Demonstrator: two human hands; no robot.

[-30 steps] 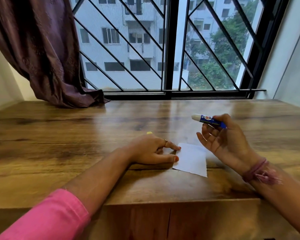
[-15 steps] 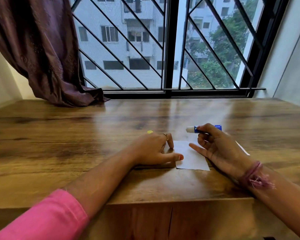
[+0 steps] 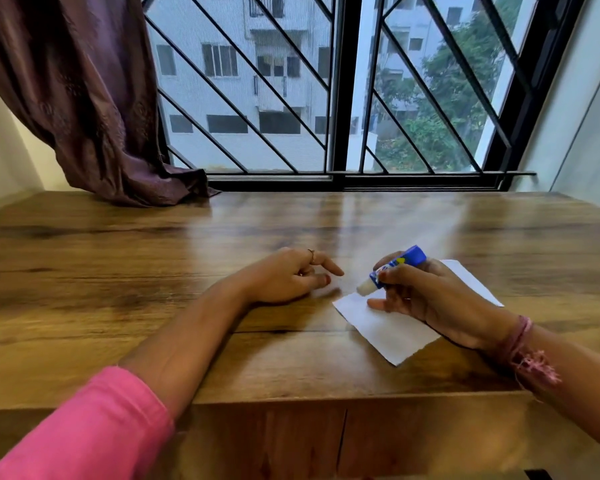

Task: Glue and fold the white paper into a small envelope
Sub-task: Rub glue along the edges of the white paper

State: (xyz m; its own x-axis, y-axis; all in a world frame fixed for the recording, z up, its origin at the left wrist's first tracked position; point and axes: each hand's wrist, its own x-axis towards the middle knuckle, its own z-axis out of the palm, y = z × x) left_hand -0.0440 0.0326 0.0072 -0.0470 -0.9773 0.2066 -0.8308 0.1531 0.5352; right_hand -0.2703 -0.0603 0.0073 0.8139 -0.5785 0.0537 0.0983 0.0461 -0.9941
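A white paper [image 3: 388,327] lies flat on the wooden table [image 3: 153,271], turned at an angle, right of centre. My right hand [image 3: 426,296] rests on it and grips a blue glue stick [image 3: 395,268], whose pale uncapped tip points down-left and hovers at the paper's upper left edge. One right finger presses on the sheet. My left hand [image 3: 284,278] lies on the bare wood just left of the paper, fingers loosely curled and apart, holding nothing and not touching the sheet. Much of the paper's middle is hidden under my right hand.
A purple curtain [image 3: 94,109] hangs at the back left, its hem lying on the table. A barred window [image 3: 340,98] runs along the far edge. The table's front edge [image 3: 326,396] is close below the paper.
My left hand has come off the paper and now rests beside it. The paper has shifted right and rotated under my right hand. The glue stick has tilted so its tip points down at the sheet.
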